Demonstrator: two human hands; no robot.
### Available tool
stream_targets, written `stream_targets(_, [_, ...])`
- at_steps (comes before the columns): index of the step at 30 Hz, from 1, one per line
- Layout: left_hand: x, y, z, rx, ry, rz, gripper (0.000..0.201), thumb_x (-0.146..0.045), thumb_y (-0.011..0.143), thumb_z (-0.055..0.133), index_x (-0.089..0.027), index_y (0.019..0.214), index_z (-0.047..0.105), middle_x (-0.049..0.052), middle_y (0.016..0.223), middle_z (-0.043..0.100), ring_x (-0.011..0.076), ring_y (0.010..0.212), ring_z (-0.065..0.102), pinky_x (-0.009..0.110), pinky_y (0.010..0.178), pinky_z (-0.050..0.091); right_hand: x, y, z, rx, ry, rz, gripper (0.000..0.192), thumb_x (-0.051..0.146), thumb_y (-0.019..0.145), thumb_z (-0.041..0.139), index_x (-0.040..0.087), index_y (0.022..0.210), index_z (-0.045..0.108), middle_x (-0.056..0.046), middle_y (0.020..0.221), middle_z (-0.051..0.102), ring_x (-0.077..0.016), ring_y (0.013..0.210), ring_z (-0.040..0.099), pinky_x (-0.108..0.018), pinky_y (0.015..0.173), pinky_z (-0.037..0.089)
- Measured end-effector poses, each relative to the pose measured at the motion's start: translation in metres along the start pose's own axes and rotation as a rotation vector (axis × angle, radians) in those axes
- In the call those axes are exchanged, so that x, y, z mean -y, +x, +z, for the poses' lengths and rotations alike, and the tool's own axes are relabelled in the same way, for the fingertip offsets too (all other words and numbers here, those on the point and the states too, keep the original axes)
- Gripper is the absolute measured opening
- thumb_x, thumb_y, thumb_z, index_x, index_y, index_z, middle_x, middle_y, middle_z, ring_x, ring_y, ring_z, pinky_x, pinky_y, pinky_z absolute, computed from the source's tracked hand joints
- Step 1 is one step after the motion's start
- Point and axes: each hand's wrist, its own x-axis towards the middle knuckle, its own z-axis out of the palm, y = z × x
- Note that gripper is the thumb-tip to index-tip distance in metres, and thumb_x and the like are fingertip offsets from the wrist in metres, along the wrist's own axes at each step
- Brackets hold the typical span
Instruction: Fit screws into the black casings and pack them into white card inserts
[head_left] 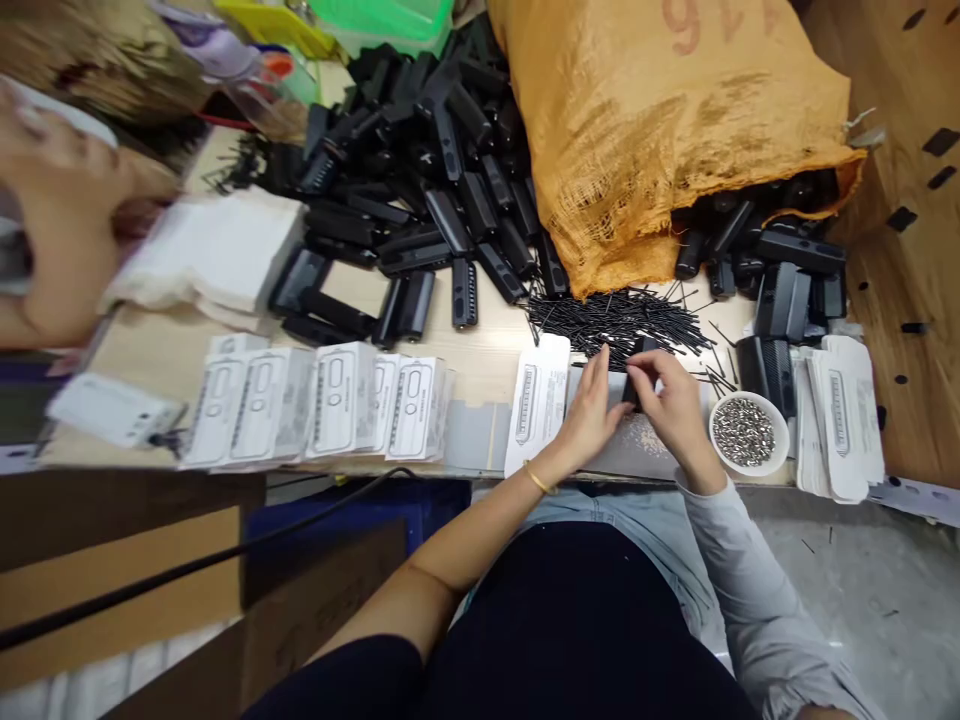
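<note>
Black piece (630, 392): one, small, held between my two grips, close over the tabletop (480, 375); partly hidden by my fingers.
Right grip (671, 400): thumb and forefinger pinched together on the black piece; from the way they bend, I judge it fine fingertip work.
Left grip (589, 415): fingers extended, thumb reaching to the piece's near left side; whether it is clamped there, I cannot tell.
Steadying: best left to my left grip, thumb firm, so my right fingertips can work without twisting the piece.
Height: low, in my judgement, over the grey mat (637, 462) just below both grips, where a dropped part would be easy to find.
Small metal parts: one white bowl (781, 440) of them, just right of my right grip; my sleeve and wrist should clear its rim.
Thin black strips (615, 315): loose heap, just beyond both grips; fingertips best kept off it, lest strips snag.
Flat cartons (536, 400): small stack, just left of my left grip; elbow tucked in to avoid pushing it.
Black casings (450, 190): large pile, well beyond my left grip.
</note>
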Motion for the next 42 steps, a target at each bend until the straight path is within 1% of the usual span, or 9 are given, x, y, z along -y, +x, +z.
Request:
stream_targets(3, [0.009,-0.033,-0.035,-0.068,0.404,0.071,0.079,-0.013,0.082,0.058,-0.01,0.151,0.021,0.022,0.153,0.021,0.0298,0.145,0.015,0.047,0.118,0.015,0.004,0.023,0.047,0.267,-0.184,-0.161,0.012,0.016,0.084,0.063,0.015,0.096,0.063,-0.007,0.095,0.063,-0.0215,0.092,0.052,-0.035,0.083,0.042])
stream_targets(7, [0.042,-0.05,-0.071,-0.147,0.638,-0.179,0.096,-0.021,0.07,0.076,-0.003,0.148,0.023,0.032,0.149,0.021,0.0421,0.142,0.016,0.056,0.114,0.016,0.006,0.043,0.096,0.502,-0.458,-0.081,0.051,0.02,0.066,0.082,0.01,0.11,0.059,-0.016,0.111,0.055,-0.0276,0.1,0.05,-0.04,0.084,0.041])
stream_targets(11, [0.05,-0.039,-0.084,-0.157,0.552,-0.15,0.11,-0.029,0.06,0.085,-0.008,0.148,0.023,0.03,0.149,0.02,0.0405,0.143,0.016,0.056,0.115,0.014,0.009,0.058,0.091,0.578,-0.475,-0.064,0.018,0.015,0.076,0.072,0.012,0.09,0.06,-0.01,0.097,0.058,-0.0243,0.093,0.051,-0.04,0.085,0.035])
stream_targets(16, [0.009,-0.029,-0.081,0.054,-0.3,-0.222,0.089,-0.057,0.074,0.069,-0.012,0.143,0.036,0.022,0.143,0.038,0.0329,0.135,0.038,0.046,0.111,0.033,0.009,0.065,0.037,0.442,-0.076,-0.199,0.012,0.018,0.082,0.066,0.015,0.075,0.056,-0.003,0.084,0.06,-0.0193,0.094,0.05,-0.043,0.095,0.027])
stream_targets(20, [-0.019,-0.025,-0.07,0.344,-0.901,-0.469,0.089,-0.078,0.068,0.06,-0.009,0.124,0.054,0.021,0.103,0.064,0.0268,0.083,0.067,0.036,0.074,0.055,-0.002,0.051,0.005,0.55,0.515,-0.166,0.023,0.033,0.086,0.063,0.016,0.075,0.052,-0.003,0.086,0.058,-0.0167,0.089,0.054,-0.035,0.086,0.042])
stream_targets(25, [-0.024,-0.012,-0.05,0.126,-0.881,-0.398,0.094,-0.054,0.074,0.071,-0.034,0.148,0.016,0.006,0.093,0.066,0.0187,0.064,0.065,0.03,0.06,0.053,-0.003,0.014,0.012,0.086,0.528,0.051,0.024,0.039,0.084,0.065,0.018,0.095,0.06,-0.007,0.103,0.055,-0.0178,0.104,0.053,-0.036,0.094,0.044])
stream_targets(31, [-0.016,-0.013,-0.027,0.124,-0.693,-0.339,0.037,-0.044,0.082,0.066,-0.017,0.102,0.05,0.002,0.083,0.058,0.0103,0.065,0.056,0.021,0.061,0.046,0.001,-0.019,0.03,-0.015,0.442,0.173,0.033,0.04,0.091,0.055,0.014,0.072,0.053,-0.005,0.093,0.051,-0.0143,0.09,0.052,-0.028,0.081,0.044])
stream_targets(38, [-0.025,-0.006,-0.013,0.007,-0.739,-0.474,0.086,-0.034,0.08,0.071,-0.019,0.146,0.016,0.009,0.106,0.063,0.0184,0.091,0.063,0.029,0.084,0.049,-0.002,-0.021,0.033,-0.134,0.684,0.255,0.028,0.037,0.088,0.06,0.019,0.108,0.051,-0.004,0.096,0.058,-0.0135,0.09,0.058,-0.028,0.082,0.047])
stream_targets(42, [-0.028,-0.003,-0.013,0.012,-0.651,-0.453,0.096,-0.03,0.076,0.075,-0.018,0.151,0.017,0.012,0.12,0.06,0.0244,0.113,0.057,0.033,0.1,0.042,-0.004,-0.017,0.033,-0.046,0.855,0.376,0.03,0.042,0.086,0.062,0.015,0.08,0.052,-0.004,0.088,0.06,-0.0126,0.082,0.057,-0.026,0.078,0.047])
